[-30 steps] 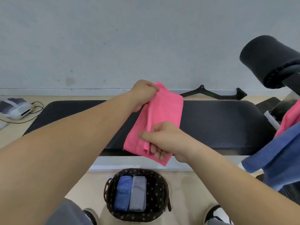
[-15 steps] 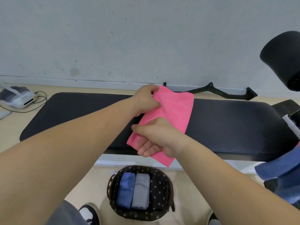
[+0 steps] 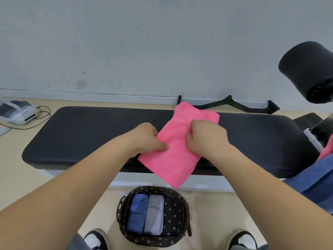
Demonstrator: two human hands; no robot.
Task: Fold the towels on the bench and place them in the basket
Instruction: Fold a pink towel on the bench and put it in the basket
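Pink towel flat & slanted on black bench, near corner hanging off front edge above basket. L hand pinching its left edge, thumb on top; R hand w/ curled fingers bunching cloth nr far end. In basket: folded blue towel touching grey towel; grey's print upside-down, not legible. Green lettering on bar handle too small to read.

Towel on bench; basket in frnt, below.
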